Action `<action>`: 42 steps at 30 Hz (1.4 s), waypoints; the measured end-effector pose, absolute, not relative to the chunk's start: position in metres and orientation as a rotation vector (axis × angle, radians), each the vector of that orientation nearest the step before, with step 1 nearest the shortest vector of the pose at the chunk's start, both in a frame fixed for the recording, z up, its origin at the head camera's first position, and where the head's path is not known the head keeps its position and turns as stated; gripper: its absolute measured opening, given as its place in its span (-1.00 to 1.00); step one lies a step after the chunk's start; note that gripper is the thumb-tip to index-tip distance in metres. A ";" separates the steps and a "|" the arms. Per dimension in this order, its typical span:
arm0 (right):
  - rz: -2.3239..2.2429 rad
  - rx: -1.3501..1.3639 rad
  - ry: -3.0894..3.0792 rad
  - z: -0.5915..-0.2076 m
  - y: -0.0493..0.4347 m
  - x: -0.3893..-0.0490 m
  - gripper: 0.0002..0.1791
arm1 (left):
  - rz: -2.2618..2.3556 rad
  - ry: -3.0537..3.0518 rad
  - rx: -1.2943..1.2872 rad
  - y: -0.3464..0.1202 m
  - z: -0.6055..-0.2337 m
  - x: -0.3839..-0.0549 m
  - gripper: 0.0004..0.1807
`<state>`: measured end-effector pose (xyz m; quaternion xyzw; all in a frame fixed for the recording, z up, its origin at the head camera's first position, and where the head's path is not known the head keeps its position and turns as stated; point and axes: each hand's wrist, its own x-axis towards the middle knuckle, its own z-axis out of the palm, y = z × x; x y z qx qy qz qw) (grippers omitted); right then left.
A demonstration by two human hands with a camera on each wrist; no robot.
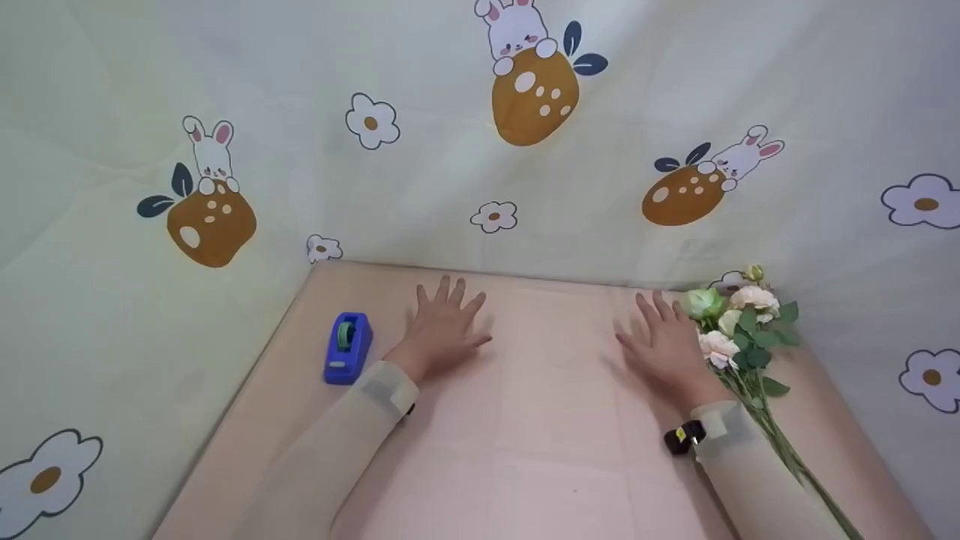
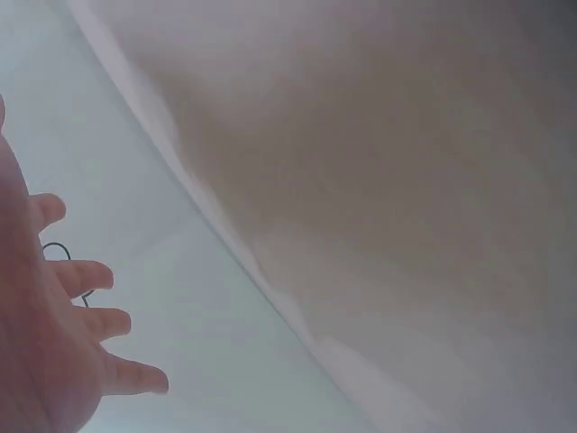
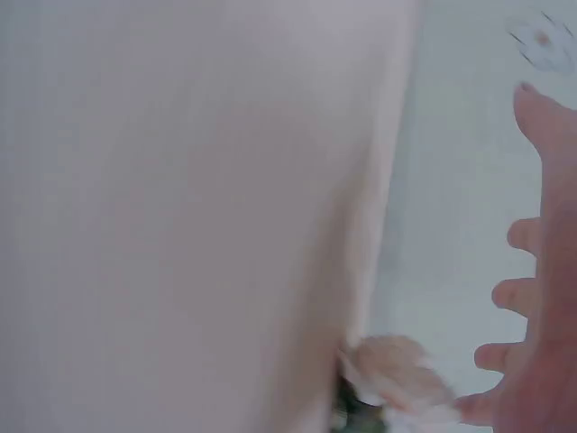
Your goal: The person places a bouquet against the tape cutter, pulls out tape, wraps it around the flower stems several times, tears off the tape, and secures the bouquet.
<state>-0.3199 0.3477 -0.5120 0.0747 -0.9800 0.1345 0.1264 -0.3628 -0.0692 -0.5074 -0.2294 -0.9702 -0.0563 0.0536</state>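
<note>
Palm down with fingers spread, my left hand [image 1: 441, 330] hovers over the table and holds nothing. Just left of it stands a blue tape dispenser [image 1: 348, 349] with a green-toned roll in it. My right hand [image 1: 666, 349], fingers also spread and nothing in its grasp, is beside a bouquet of artificial-looking flowers [image 1: 718, 349] in pale pink, cream and green. Its long green stems run toward the near right, partly behind the right sleeve. In the right wrist view, a blurred pink bloom [image 3: 401, 374] shows near the fingertips. The left wrist view shows the left hand's spread fingers [image 2: 135, 376].
The table [image 1: 555, 420] has a pale pink cover. A cream curtain [image 1: 420, 180] printed with rabbits, brown fruit and flowers hangs along its back and sides. A dark wrist device [image 1: 684, 437] with a yellow mark sits at the right cuff.
</note>
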 end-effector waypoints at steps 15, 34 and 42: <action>1.223 -0.036 -2.551 -0.491 0.193 -0.330 -0.61 | -0.235 -2.736 -0.291 -0.134 -0.472 -0.343 -0.50; 2.231 0.277 -2.311 -0.495 0.003 -0.318 -0.56 | -0.885 -2.901 0.277 -0.220 -0.475 -0.319 -0.43; 2.255 0.253 -2.268 -0.513 -0.050 -0.306 -0.52 | -1.044 -2.989 0.293 -0.234 -0.480 -0.326 -0.44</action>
